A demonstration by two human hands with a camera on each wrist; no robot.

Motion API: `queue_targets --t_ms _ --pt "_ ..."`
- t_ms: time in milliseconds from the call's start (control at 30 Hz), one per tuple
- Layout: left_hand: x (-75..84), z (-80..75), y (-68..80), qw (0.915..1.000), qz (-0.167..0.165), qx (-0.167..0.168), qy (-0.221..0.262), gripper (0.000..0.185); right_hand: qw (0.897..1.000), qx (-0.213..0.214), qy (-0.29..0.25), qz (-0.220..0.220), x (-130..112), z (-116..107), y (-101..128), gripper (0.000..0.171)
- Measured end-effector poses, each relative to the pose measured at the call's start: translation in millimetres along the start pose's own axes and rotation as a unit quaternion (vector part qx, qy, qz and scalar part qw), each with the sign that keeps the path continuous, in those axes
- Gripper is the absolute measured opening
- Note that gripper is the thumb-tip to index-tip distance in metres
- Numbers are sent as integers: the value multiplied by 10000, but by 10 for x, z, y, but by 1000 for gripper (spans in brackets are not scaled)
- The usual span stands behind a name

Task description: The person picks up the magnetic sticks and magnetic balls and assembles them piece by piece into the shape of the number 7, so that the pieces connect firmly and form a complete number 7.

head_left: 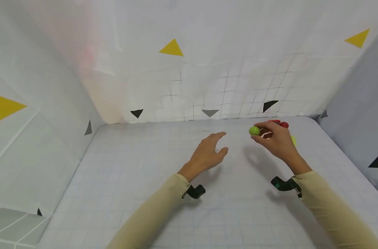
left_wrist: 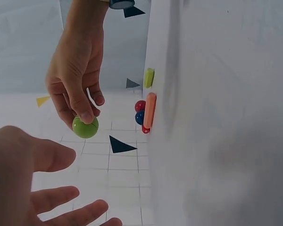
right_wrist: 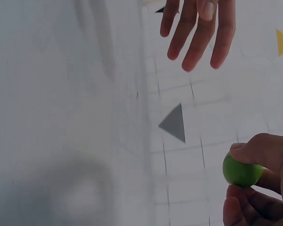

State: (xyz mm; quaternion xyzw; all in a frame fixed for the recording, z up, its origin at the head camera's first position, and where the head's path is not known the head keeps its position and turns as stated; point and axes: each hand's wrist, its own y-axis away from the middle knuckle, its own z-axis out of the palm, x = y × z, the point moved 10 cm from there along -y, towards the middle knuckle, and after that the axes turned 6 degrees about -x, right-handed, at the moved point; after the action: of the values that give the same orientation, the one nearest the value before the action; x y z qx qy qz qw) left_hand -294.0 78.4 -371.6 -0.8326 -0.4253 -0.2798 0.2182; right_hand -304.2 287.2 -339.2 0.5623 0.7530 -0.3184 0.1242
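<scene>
Ball (head_left: 254, 130), green, small: pinched at the tips of the right hand (head_left: 277, 140) between thumb and fingers (left_wrist: 86, 114), lifted clear of the tabletop (head_left: 164, 193) near its far right corner.

Progress, as judged: ball is picked up and carried in the air; it is not yet set down or passed on. Remaining pieces lie behind the right hand on the tabletop: a red ball (left_wrist: 140, 106), a blue ball (left_wrist: 139, 117), an orange bar (left_wrist: 150, 110) and a yellow-green piece (left_wrist: 148, 77), all untouched.

Right hand: raised, wrist bent, fingertips curled round the ball and pointing toward the left hand.

Left hand (head_left: 210, 152): holds nothing, fingers nearly straight and slightly spread, palm down, just above the tabletop, near the ball but apart from it.

Surround: white gridded walls with yellow and dark triangles.
</scene>
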Motion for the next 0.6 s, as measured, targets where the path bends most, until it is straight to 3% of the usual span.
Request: queue_targets --t_ms 267,600 --pt "-113 -117 148 9998 41 205 2 51 9991 -47 -164 -387 -295 145 -3 44" --pt "-352 -309 294 9989 -172 434 43 51 9960 -243 -637 -585 -560 361 -17 38"
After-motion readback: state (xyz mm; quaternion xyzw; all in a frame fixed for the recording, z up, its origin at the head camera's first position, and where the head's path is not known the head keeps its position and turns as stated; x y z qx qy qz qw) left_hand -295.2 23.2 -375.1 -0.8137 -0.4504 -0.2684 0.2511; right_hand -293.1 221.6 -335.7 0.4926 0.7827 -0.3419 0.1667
